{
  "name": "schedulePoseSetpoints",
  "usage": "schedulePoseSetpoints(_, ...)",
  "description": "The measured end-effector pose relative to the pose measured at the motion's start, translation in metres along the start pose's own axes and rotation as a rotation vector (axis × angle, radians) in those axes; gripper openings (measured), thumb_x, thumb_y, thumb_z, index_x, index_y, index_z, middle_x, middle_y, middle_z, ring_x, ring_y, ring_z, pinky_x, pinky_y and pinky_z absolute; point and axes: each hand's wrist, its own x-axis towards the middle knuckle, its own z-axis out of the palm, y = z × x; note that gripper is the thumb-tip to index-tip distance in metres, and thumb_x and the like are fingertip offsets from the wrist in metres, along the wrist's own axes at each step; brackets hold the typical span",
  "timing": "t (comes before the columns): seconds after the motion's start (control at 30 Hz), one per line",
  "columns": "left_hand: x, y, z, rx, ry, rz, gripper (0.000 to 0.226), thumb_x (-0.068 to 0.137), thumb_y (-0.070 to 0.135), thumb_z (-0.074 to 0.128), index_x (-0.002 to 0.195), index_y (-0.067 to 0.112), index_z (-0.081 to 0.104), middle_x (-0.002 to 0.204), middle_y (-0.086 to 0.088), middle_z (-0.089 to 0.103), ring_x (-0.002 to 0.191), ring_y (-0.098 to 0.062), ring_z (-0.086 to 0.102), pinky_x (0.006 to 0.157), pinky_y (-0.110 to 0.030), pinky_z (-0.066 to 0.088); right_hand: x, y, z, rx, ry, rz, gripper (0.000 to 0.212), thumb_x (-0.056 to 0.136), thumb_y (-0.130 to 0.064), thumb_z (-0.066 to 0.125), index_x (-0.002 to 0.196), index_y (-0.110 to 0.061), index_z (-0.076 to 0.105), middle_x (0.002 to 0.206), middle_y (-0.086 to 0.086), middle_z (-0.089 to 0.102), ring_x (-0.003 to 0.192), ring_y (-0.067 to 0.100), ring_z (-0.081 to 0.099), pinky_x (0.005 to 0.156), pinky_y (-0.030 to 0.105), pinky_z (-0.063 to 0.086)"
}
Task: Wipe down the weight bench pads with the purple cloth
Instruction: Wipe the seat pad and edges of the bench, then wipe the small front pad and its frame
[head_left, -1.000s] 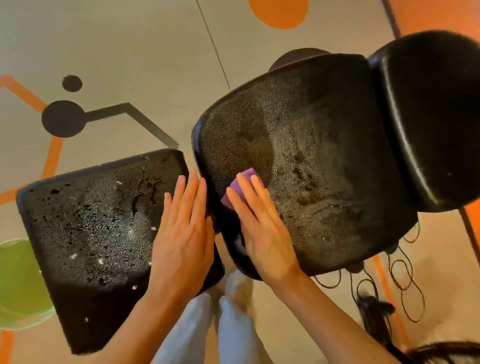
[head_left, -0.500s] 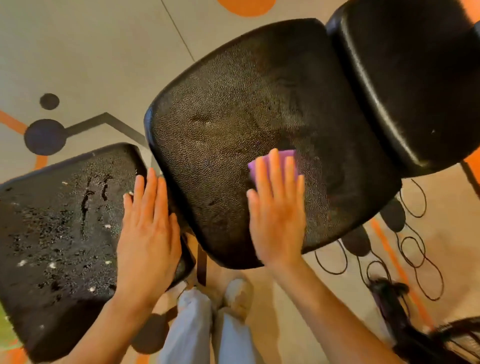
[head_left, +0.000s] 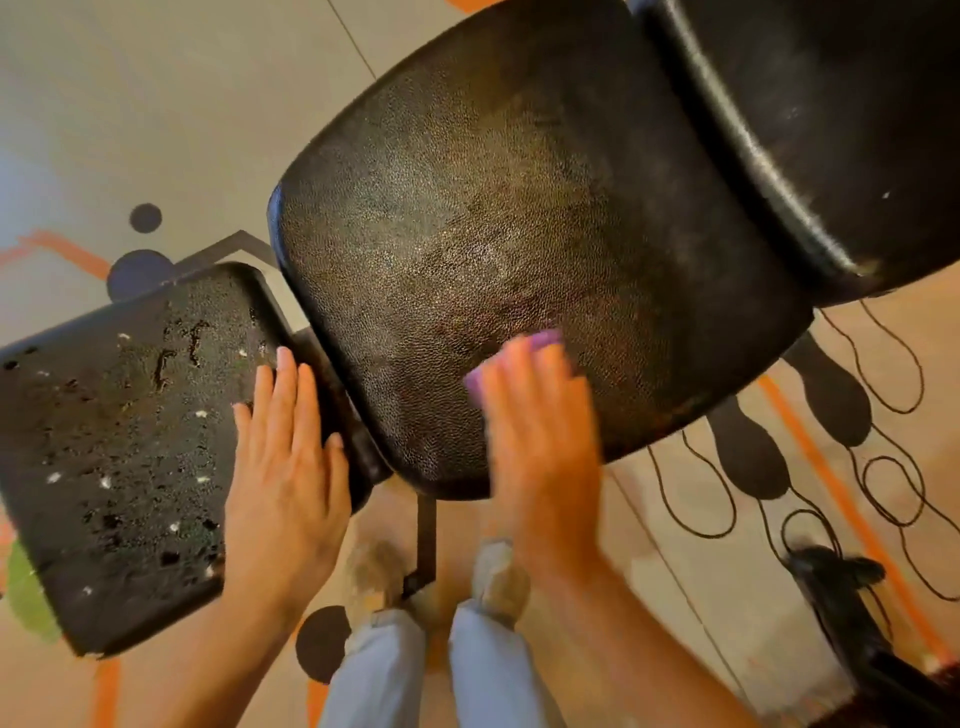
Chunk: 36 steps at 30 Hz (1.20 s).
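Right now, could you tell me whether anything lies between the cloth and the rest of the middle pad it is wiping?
Nothing visible does. The right hand presses the purple cloth flat on the middle pad, whose surface ahead is bare. The left hand rests on the worn pad beside it, out of the way.

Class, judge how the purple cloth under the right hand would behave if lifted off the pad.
The purple cloth probably flops: it lies flat under the right hand. Likely light, since it is almost hidden beneath the fingers.
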Motion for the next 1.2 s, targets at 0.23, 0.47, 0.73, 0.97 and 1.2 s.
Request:
schedulePoseSetpoints(0.23, -0.013, -0.005, -0.003, -0.032, 0.029, -0.004, 0.062, 0.099, 0.032, 0.027, 0.154, 0.006, 0.015, 0.163, -0.008, 0.003, 0.151, -0.021, -0.003, 0.122, -0.031, -0.007, -0.002, 0.032, 0.001, -0.035, -0.083, -0.375, 0.043, 0.102, -0.016, 0.038, 0.144, -0.017, 0.043, 0.154, 0.003, 0.036, 0.144, 0.025, 0.030, 0.115, 0.046, 0.029)
schedulePoseSetpoints(0.47, -0.027, -0.022, -0.011, -0.047, 0.006, 0.001, 0.061, 0.099, 0.035, 0.025, 0.154, 0.009, 0.014, 0.163, -0.005, 0.003, 0.151, -0.018, -0.004, 0.120, -0.025, -0.013, -0.024, -0.034, 0.013, 0.153, -0.034, -0.203, 0.039, 0.100, -0.008, 0.041, 0.138, -0.009, 0.050, 0.149, 0.008, 0.042, 0.143, 0.030, 0.032, 0.113, 0.047, 0.032)
schedulePoseSetpoints(0.73, -0.015, -0.053, -0.031, -0.066, 0.012, 0.057, 0.058, 0.101, 0.033, 0.030, 0.154, 0.011, 0.018, 0.164, -0.003, 0.005, 0.151, -0.016, -0.005, 0.123, -0.035, -0.003, -0.019, -0.088, -0.002, 0.792, -0.030, 0.135, 0.037, 0.097, -0.001, 0.048, 0.132, -0.006, 0.057, 0.140, 0.003, 0.053, 0.134, 0.013, 0.046, 0.111, 0.031, 0.038)
schedulePoseSetpoints(0.97, 0.005, -0.088, -0.045, -0.050, 0.034, 0.049, 0.058, 0.103, 0.033, 0.031, 0.155, 0.012, 0.014, 0.164, -0.005, 0.003, 0.151, -0.018, -0.004, 0.123, -0.035, -0.002, -0.006, -0.148, 0.018, 0.841, -0.102, 0.404, 0.039, 0.099, -0.018, 0.047, 0.138, -0.016, 0.052, 0.139, -0.005, 0.054, 0.131, 0.002, 0.045, 0.110, 0.019, 0.034)
schedulePoseSetpoints(1.2, 0.009, -0.106, -0.039, 0.012, 0.023, 0.043, 0.062, 0.102, 0.038, 0.027, 0.155, 0.009, 0.011, 0.164, -0.009, 0.003, 0.151, -0.022, -0.002, 0.123, -0.038, 0.001, 0.071, -0.174, 0.032, 0.436, -0.202, 0.361, 0.037, 0.103, -0.025, 0.035, 0.138, -0.018, 0.047, 0.128, 0.002, 0.062, 0.115, 0.019, 0.059, 0.091, 0.032, 0.044)
